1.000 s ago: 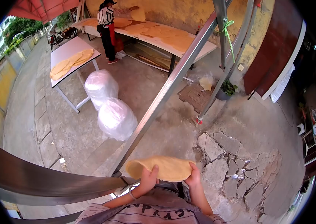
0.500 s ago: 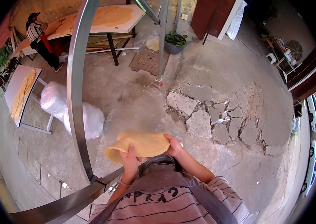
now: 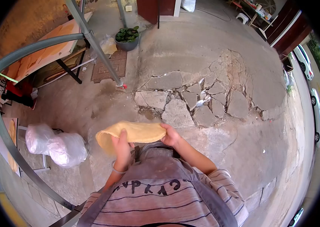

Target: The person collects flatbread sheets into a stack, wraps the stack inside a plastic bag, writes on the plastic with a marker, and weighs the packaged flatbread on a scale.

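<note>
A folded, pale yellow-tan sheet (image 3: 139,132) is held in front of my waist; it is soft and bends into an open curl at its left end. My left hand (image 3: 121,148) grips its near edge, thumb pressed on the outer face and the other fingers mostly hidden behind it. At the other end, my right hand (image 3: 170,135) pinches the right corner, with the thumb on top. What the sheet is made of I cannot tell.
A metal frame (image 3: 10,147) curves past on my left. Behind it are plastic-wrapped bundles (image 3: 67,149), a small table (image 3: 6,132) with a tan sheet, and a long table (image 3: 67,36). A partly hidden person (image 3: 18,92) stands there. Broken concrete (image 3: 177,113) and a potted plant (image 3: 127,39) lie ahead.
My view has turned to the right, so the frame, tables and bundles sit further left. Both hands keep hold of the sheet, which has barely changed shape.
</note>
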